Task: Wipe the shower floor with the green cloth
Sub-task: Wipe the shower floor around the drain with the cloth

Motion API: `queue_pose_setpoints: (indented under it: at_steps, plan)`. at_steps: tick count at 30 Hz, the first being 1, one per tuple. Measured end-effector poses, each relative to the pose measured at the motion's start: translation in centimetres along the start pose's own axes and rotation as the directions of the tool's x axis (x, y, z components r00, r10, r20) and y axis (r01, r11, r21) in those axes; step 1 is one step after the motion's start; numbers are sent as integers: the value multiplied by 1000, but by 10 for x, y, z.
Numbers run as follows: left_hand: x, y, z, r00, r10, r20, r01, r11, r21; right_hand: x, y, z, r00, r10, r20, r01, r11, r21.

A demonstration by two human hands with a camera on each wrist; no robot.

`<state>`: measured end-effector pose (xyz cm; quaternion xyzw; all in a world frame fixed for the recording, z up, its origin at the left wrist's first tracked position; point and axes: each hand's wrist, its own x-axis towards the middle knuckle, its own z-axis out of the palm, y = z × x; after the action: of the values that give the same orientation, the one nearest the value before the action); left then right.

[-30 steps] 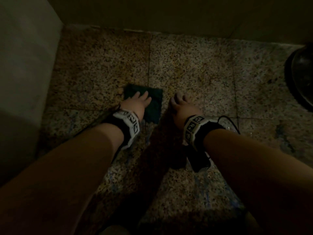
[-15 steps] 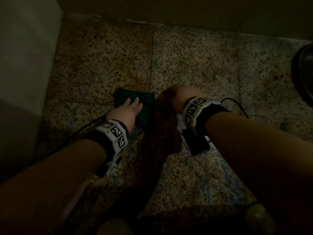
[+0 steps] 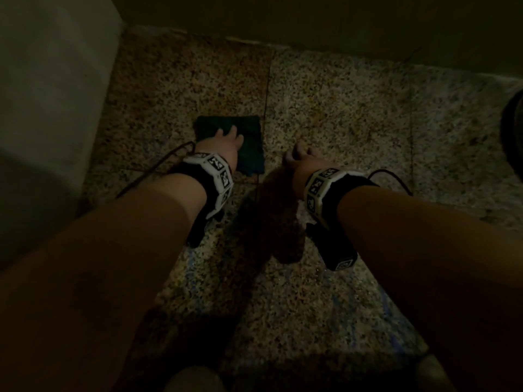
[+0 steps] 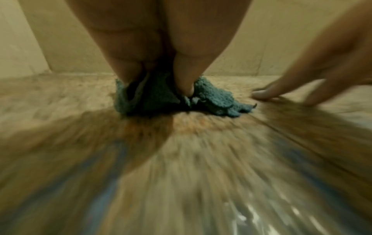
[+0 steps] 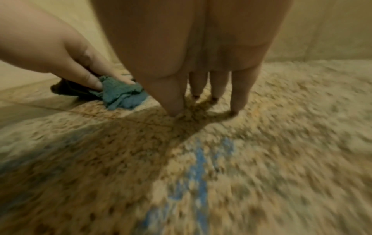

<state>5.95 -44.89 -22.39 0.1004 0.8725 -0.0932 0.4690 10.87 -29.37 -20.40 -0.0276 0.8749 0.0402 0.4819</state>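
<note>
The green cloth (image 3: 250, 148) lies on the speckled granite shower floor (image 3: 339, 108), just left of a vertical grout line. My left hand (image 3: 226, 142) presses down on it with straight, spread fingers. In the left wrist view the cloth (image 4: 211, 95) bunches up under the left hand's fingertips (image 4: 186, 89). My right hand (image 3: 300, 157) stands beside the cloth on the bare floor. Its straight fingers (image 5: 239, 98) prop on the stone and hold nothing. The right wrist view shows the left hand (image 5: 84, 71) on the cloth (image 5: 122, 95).
A pale wall (image 3: 42, 108) closes the left side and a dark back wall (image 3: 311, 18) the far side. A dark round object (image 3: 513, 131) sits at the right edge. Blue streaks (image 5: 197, 159) mark the near floor. My knees (image 3: 192, 380) show at the bottom.
My left hand has slid the cloth leftward and a little away, off the vertical grout line it straddled. My right hand shifted and rests its fingertips on the floor again.
</note>
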Motion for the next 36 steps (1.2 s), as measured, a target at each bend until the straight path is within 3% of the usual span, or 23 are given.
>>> queue_pose_setpoints:
  at_steps: [3,7,12,16,21,28,32,36]
  plan:
    - [-13,-4,22,998,53,17,-52,998,-25,-9,-11,-7,999,45,-1,-45,999,-25]
    - [-33,-17,51,996,84,32,-83,995,-50,-11,-35,-14,982,-53,-182,39,996,-79]
    - [-12,-32,48,996,79,48,-74,993,-89,11,-29,5,997,-35,-70,36,999,14]
    - [8,-40,16,1000,-25,16,26,997,-78,20,-22,14,997,-43,-67,46,998,45]
    - [13,-39,-3,999,-49,6,49,996,-72,26,-18,13,997,-50,-54,52,998,31]
    - [1,-41,33,1000,12,26,-9,993,-119,15,-31,4,999,9,-47,-8,1000,29]
    - [-23,-43,63,999,46,2,-45,988,-145,13,-48,-7,986,-45,-164,55,997,60]
    - [-16,-48,56,999,41,1,-40,986,-160,23,-58,0,994,-24,-105,28,999,38]
